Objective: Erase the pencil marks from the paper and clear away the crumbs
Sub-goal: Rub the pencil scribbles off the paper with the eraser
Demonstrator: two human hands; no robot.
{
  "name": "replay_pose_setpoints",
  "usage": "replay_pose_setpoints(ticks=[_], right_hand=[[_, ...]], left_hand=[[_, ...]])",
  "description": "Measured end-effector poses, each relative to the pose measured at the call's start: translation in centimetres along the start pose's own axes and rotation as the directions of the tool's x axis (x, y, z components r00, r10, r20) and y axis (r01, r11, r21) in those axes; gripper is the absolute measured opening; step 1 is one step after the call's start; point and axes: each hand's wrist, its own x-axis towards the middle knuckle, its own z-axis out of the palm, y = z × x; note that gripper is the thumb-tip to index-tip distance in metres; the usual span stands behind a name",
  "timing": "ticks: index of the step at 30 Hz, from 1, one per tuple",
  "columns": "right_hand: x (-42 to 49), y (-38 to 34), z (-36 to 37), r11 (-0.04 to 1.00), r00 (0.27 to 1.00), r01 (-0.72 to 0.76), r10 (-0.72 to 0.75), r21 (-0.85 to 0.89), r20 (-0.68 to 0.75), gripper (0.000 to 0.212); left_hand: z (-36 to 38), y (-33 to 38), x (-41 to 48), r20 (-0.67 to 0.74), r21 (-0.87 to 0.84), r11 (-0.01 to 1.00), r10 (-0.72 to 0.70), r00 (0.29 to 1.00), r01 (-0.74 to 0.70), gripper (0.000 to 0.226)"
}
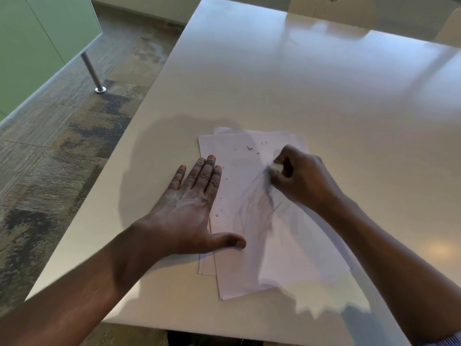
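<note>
I see the left grip (189, 208) spread flat on the paper (249, 258); the right grip (299, 176) pinches a white eraser (277, 167) by the grey marks (259, 201); dark crumbs (249, 148) lie near.

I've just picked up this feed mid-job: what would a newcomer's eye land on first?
The right hand, over the right side of the paper, pinches a white eraser against a grey pencil smudge near the middle of the paper. The left hand lies flat on the paper's left edge, fingers straight. Dark crumbs are scattered near the paper's far end, on the white table.
</note>
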Motion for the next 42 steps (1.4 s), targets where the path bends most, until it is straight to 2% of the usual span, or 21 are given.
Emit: replay_pose_setpoints(ticks=[2,5,6,8,10,12,14,17,18,20,22,24,25,26,28,30,32,36,38,39,42], right_hand=[[-1.1,-1.7,0.3,0.996,0.996,0.066,-0.07,0.06,0.054,0.013],[-4.7,-5.0,1.3,0.964,0.932,0.242,-0.264,0.115,0.249,0.014],[-4.9,-5.0,1.5,0.958,0.924,0.265,-0.286,0.114,0.254,0.015],[-3.2,-3.4,1.4,0.972,0.962,0.213,-0.227,0.099,0.154,0.013],[-0.8,-1.3,0.7,0.997,0.996,0.068,-0.07,0.037,0.052,0.013],[0.3,-0.5,0.4,1.0,1.0,-0.021,0.021,0.006,-0.009,0.013],[-0.6,-2.0,1.0,0.998,1.0,0.012,-0.012,0.058,0.002,0.011],[-3.9,-4.9,2.0,0.975,0.97,0.196,-0.209,0.108,0.127,0.008],[-4.2,-4.8,2.0,0.97,0.963,0.219,-0.231,0.102,0.138,0.007],[-2.9,-3.1,1.7,0.982,0.983,0.167,-0.172,0.085,0.061,0.01],[-0.6,-0.7,0.8,0.999,0.999,0.023,-0.022,0.034,-0.026,0.013],[0.8,0.6,0.0,0.996,0.994,-0.085,0.086,0.015,-0.06,0.013],[0.8,0.2,0.0,0.996,0.994,-0.09,0.091,0.02,-0.056,0.012],[0.1,-0.6,0.1,0.997,0.997,-0.065,0.066,0.042,-0.031,0.011],[-2.4,-3.1,0.9,0.993,0.993,0.082,-0.089,0.088,0.079,0.008],[-5.0,-5.2,1.3,0.972,0.95,0.215,-0.23,0.092,0.212,0.008],[-4.3,-4.3,1.2,0.974,0.962,0.207,-0.221,0.096,0.161,0.009],[-0.1,0.0,-0.1,0.999,0.999,-0.031,0.031,0.029,-0.02,0.013],[-0.3,-0.7,0.2,0.999,1.0,-0.003,0.004,0.045,-0.03,0.011],[-1.0,-1.6,0.5,0.996,0.998,0.056,-0.055,0.076,-0.006,0.01],[-3.5,-3.4,1.2,0.974,0.97,0.195,-0.208,0.113,0.126,0.009]], left_hand=[[0.1,0.0,0.0,0.002,0.001,1.0,0.0,1.0,0.0,0.144],[0.3,-0.1,0.1,-0.001,-0.003,1.0,-0.001,1.0,0.001,0.143],[0.3,0.0,0.1,-0.004,-0.003,1.0,0.0,1.0,0.0,0.143],[0.2,0.0,0.1,-0.004,-0.004,1.0,0.0,1.0,0.0,0.143],[0.0,0.0,0.0,0.007,-0.007,1.0,-0.001,1.0,0.001,0.144],[-0.1,0.0,0.0,0.005,-0.011,1.0,-0.001,1.0,0.001,0.144],[-0.1,0.0,0.0,0.006,-0.009,1.0,-0.001,1.0,0.001,0.144],[0.1,0.1,0.0,0.001,-0.007,1.0,-0.005,1.0,0.005,0.144],[0.1,0.1,0.0,0.003,-0.009,1.0,-0.005,1.0,0.005,0.144],[0.0,0.1,0.0,0.0,-0.013,1.0,-0.005,1.0,0.005,0.144],[-0.1,0.1,0.0,0.004,-0.005,1.0,-0.005,1.0,0.005,0.144],[-0.1,0.1,-0.1,0.012,0.001,1.0,-0.006,1.0,0.006,0.143],[-0.1,0.1,0.0,0.014,0.003,1.0,-0.006,1.0,0.006,0.143],[-0.1,0.1,-0.1,0.017,0.004,1.0,-0.007,1.0,0.007,0.143],[0.0,0.1,0.0,0.014,0.002,1.0,-0.009,1.0,0.009,0.142],[0.1,0.0,0.0,0.016,-0.004,1.0,-0.01,1.0,0.01,0.142],[0.0,0.1,0.0,0.011,-0.008,1.0,-0.007,1.0,0.007,0.142],[-0.2,0.1,-0.1,0.022,0.014,1.0,-0.008,1.0,0.008,0.141],[-0.3,0.1,-0.1,0.03,0.015,1.0,-0.007,1.0,0.006,0.141],[-0.2,0.1,-0.1,0.031,0.012,1.0,-0.006,1.0,0.005,0.141],[-0.2,0.1,-0.1,0.034,0.008,1.0,-0.007,0.999,0.007,0.141]])
